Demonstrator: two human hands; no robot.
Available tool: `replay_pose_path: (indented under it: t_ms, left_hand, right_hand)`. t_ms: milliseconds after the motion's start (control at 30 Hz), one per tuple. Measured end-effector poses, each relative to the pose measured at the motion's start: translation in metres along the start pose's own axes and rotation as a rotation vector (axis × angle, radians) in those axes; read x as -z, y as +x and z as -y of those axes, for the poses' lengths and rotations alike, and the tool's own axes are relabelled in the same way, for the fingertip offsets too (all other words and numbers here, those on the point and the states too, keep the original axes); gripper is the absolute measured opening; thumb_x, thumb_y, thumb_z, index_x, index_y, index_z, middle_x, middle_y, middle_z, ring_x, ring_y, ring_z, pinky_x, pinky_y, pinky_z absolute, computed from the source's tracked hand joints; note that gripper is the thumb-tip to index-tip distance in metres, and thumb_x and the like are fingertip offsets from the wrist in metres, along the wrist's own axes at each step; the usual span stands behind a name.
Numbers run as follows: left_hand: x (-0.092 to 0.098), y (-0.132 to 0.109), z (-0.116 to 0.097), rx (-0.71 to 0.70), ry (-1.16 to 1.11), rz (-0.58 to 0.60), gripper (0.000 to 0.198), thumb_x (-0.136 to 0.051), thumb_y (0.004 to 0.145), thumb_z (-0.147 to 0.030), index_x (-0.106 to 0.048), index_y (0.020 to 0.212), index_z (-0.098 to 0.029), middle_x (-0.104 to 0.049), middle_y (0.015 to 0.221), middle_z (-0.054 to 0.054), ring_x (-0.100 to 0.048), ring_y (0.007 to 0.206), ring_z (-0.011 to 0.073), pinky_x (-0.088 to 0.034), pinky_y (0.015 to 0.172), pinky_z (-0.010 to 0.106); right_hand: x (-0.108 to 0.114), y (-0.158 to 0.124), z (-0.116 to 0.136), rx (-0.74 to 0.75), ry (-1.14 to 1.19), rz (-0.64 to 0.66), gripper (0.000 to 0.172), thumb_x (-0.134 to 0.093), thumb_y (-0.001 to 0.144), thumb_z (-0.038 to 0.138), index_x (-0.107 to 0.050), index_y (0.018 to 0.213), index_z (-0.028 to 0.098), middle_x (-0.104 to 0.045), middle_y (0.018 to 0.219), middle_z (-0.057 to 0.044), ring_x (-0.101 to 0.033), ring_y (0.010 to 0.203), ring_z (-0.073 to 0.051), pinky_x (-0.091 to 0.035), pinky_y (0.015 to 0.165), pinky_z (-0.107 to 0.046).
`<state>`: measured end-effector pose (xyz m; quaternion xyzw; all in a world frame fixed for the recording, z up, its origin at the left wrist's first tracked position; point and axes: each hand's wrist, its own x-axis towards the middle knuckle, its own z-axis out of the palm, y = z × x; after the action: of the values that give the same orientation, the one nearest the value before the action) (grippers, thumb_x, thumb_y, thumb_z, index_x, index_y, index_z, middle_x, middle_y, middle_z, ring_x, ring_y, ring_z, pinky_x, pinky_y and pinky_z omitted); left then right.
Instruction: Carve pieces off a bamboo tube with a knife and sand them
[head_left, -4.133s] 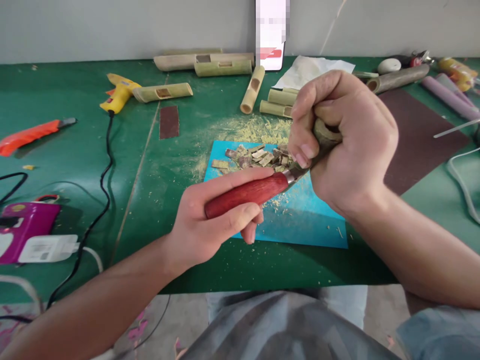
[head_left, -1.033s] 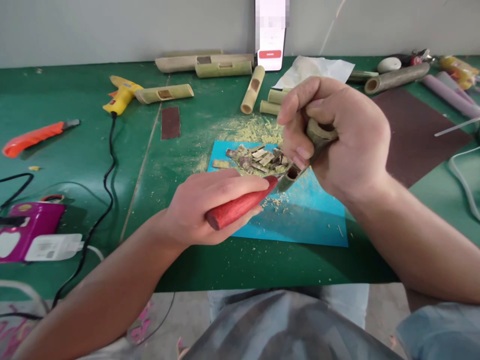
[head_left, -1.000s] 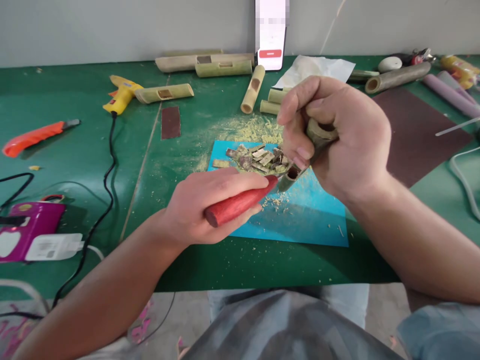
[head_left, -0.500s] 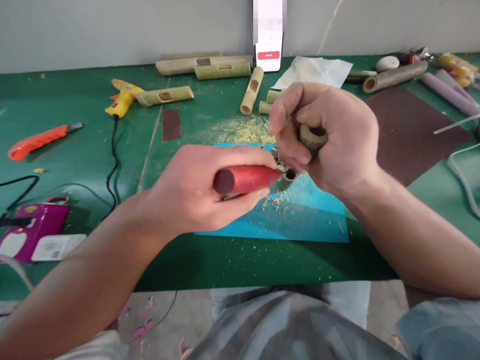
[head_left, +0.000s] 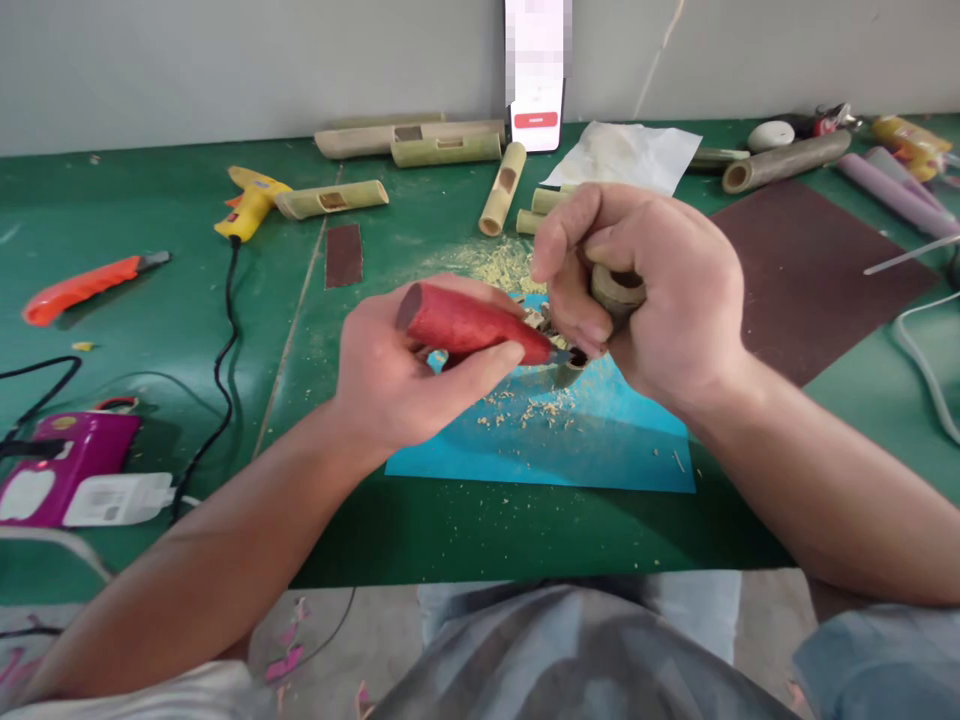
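My left hand (head_left: 390, 365) is closed around the thick red handle of a carving tool (head_left: 480, 325). Only a short bit of its dark metal tip shows, pointing right at a hole in a piece of bamboo tube (head_left: 619, 290). Whether the tip is inside the hole I cannot tell. My right hand (head_left: 671, 285) wraps round that bamboo tube, whose round open end shows between thumb and fingers. Beneath both hands lies a blue sheet (head_left: 540, 460) strewn with pale shavings (head_left: 551, 412).
Along the back lie several cut bamboo tubes (head_left: 446, 148) and an upright phone (head_left: 536, 120). To the left are a yellow glue gun (head_left: 251, 205), an orange utility knife (head_left: 90, 290) and a purple power strip (head_left: 97, 450). Brown sandpaper (head_left: 817, 270) spreads at right.
My left hand has tilted the red handle so its butt end rises up and left, showing the metal tip by the hole. My right hand keeps its hold on the bamboo tube.
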<state>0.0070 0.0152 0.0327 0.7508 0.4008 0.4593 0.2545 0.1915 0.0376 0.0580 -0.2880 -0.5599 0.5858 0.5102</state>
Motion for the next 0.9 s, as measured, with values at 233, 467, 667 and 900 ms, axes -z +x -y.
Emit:
replay_pose_path:
  t_ms: [233, 467, 667, 900]
  left_hand:
    - [0.007, -0.008, -0.012, -0.616, 0.373, 0.321, 0.031, -0.068, 0.086, -0.027, -0.062, 0.115, -0.018, -0.068, 0.070, -0.001, -0.058, 0.056, 0.0146, -0.045, 0.050, 0.030]
    - [0.000, -0.029, -0.035, -0.507, 0.537, 0.348, 0.030, -0.062, 0.084, -0.014, -0.062, 0.114, -0.008, -0.066, 0.075, 0.004, -0.057, 0.060, 0.0145, -0.048, 0.051, 0.029]
    - [-0.002, -0.043, -0.052, -0.207, 0.549, 0.337, 0.035, -0.057, 0.090, -0.010, -0.059, 0.125, -0.014, -0.069, 0.098, 0.008, -0.069, 0.075, 0.0168, -0.057, 0.061, 0.028]
    - [-0.003, -0.030, -0.041, -0.128, 0.440, 0.300, 0.029, -0.065, 0.091, -0.022, -0.062, 0.120, -0.015, -0.068, 0.102, 0.007, -0.068, 0.087, 0.0158, -0.058, 0.075, 0.026]
  right_hand:
    - [-0.002, 0.000, 0.003, 0.015, 0.013, -0.002, 0.026, -0.039, 0.085, 0.011, -0.055, 0.067, 0.021, -0.044, 0.044, 0.004, -0.033, 0.040, -0.013, -0.031, 0.044, -0.029]
    - [-0.005, -0.004, 0.005, 0.010, -0.029, -0.094, 0.025, -0.041, 0.087, 0.016, -0.056, 0.068, 0.023, -0.044, 0.045, 0.004, -0.037, 0.043, -0.014, -0.031, 0.046, -0.030]
    - [-0.005, -0.008, 0.008, 0.050, -0.054, -0.177, 0.021, -0.046, 0.085, 0.011, -0.060, 0.074, 0.021, -0.048, 0.056, 0.003, -0.045, 0.056, -0.013, -0.038, 0.054, -0.028]
    - [0.001, -0.003, 0.000, 0.112, -0.087, -0.214, 0.016, -0.055, 0.081, 0.010, -0.064, 0.077, 0.022, -0.053, 0.065, 0.002, -0.049, 0.059, -0.014, -0.043, 0.056, -0.030]
